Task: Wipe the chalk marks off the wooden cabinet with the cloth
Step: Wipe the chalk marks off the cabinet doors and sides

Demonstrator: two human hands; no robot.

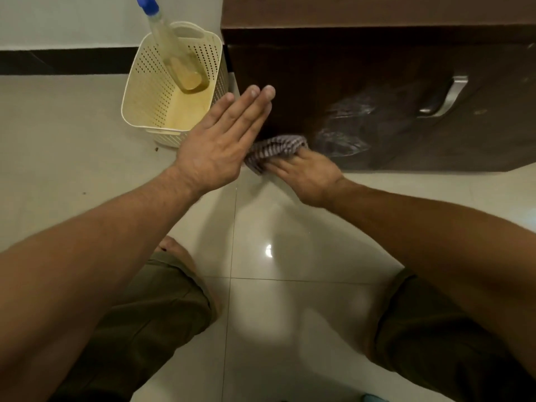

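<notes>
Left hand [216, 140] is flat, fingers straight against the dark wooden cabinet [362, 91] corner; right hand [307, 174] grips the striped cloth [274, 149] low on the cabinet front.

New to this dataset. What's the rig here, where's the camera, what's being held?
No machine here: a person works with two bare hands, and the single wide-angle camera sits on their head, looking down past their arms and knees. They crouch on a tiled floor before a dark wooden cabinet with a metal handle. The right hand holds a striped cloth against the cabinet's lower front, beside a whitish smeared patch. The left hand is flat, fingers straight, holding nothing, by the cabinet's left corner. On the floor to the left stands a cream perforated basket with a blue-topped spray bottle leaning inside.
</notes>
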